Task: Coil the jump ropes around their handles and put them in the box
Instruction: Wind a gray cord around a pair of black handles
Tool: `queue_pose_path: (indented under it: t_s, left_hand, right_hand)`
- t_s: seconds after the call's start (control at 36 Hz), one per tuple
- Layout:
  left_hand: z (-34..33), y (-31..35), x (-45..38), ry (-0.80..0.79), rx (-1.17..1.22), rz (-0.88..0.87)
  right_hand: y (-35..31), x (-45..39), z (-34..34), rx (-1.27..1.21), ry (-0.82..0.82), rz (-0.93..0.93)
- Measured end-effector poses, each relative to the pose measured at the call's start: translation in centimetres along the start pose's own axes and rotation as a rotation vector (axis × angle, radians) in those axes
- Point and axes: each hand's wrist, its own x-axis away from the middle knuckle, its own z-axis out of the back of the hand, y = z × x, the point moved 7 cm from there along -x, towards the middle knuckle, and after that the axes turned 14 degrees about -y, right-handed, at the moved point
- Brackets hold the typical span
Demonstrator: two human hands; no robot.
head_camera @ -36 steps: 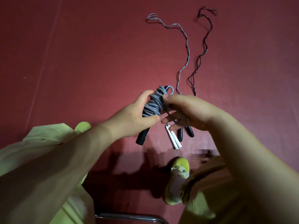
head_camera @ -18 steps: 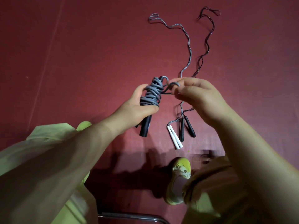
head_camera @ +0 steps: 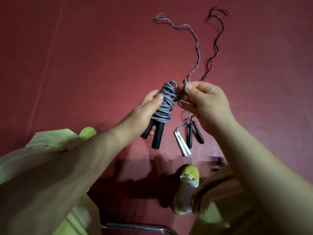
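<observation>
The left hand (head_camera: pixel 149 112) grips the grey rope (head_camera: pixel 166 102) coiled round its black handles (head_camera: pixel 156 134), held above the floor (head_camera: pixel 84 56). The right hand (head_camera: pixel 206 102) pinches the rope's end loop beside the coil. Below the coil lie white handles (head_camera: pixel 182 143) and dark handles (head_camera: pixel 194 134), their ropes trailing beyond it.

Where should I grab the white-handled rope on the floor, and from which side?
Take the white handles, not the cord. They lie flat, side by side and touching, on the red floor, with the black handles close on their right. Come from above with fingers across both; my guess is that the left side leaves more room.
</observation>
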Motion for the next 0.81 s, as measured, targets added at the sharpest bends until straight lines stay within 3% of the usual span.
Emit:
queue_pose_path:
  t_s: [0.25,0.58,0.81]
  left_hand:
    - [0.0,0.2,-0.1,0.008,-0.152,-0.053]
    - [-0.5,0.9,0.1,-0.055,-0.196,-0.1]
    - [-0.6,0.8,0.2,-0.101,-0.415,-0.05]
  right_hand:
    - [0.3,0.2,0.6,-0.06,0.087,0.005]
    - [0.7,0.2,0.3,0.089,0.032,-0.091]
    - [1.8,0.0,0.3,0.182,-0.053,-0.196]
